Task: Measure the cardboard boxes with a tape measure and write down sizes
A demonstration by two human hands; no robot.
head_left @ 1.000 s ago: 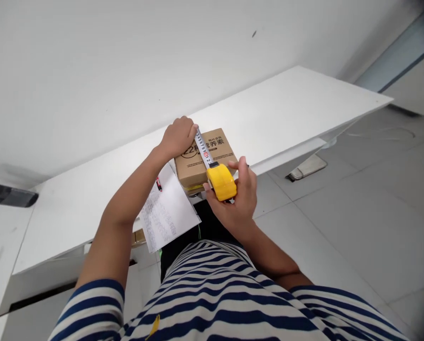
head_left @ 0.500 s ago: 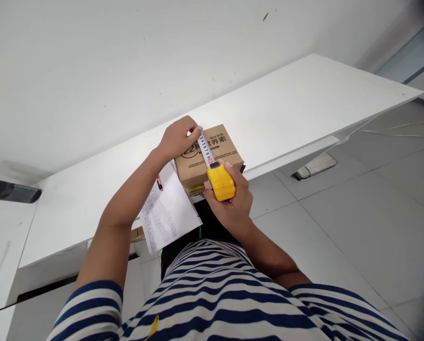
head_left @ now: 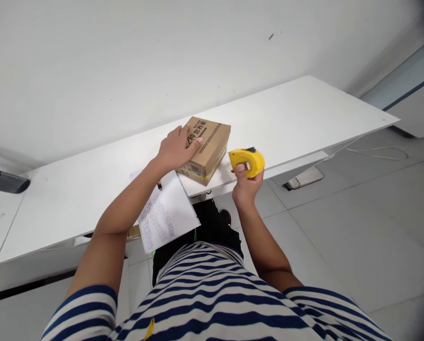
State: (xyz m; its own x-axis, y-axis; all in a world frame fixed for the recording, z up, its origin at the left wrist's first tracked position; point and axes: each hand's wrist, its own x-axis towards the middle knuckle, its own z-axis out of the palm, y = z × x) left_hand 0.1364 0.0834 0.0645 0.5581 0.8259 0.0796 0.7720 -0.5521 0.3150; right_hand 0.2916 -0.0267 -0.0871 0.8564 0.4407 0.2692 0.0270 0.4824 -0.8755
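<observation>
A brown cardboard box [head_left: 212,142] with dark printing on top and yellow tape around its lower part sits on the white table. My left hand [head_left: 174,149] grips the box at its left side, the thumb lying on the printed top and the fingers over the far left edge, partly hiding it. To the right of the box, and apart from it, my right hand [head_left: 248,187] holds a yellow tape measure [head_left: 256,162] up near the table's front edge. Its blade looks drawn into the case.
A handwritten sheet [head_left: 169,213] overhangs the table's front edge, left of the box, with a red and black pen [head_left: 159,185] on it. The long white table [head_left: 304,113] runs along the wall. A dark cylindrical object [head_left: 6,180] is at far left.
The blade has gone back into the tape measure, and my right hand has moved it right, off the box. The box now stands turned, with my left hand spread farther over it.
</observation>
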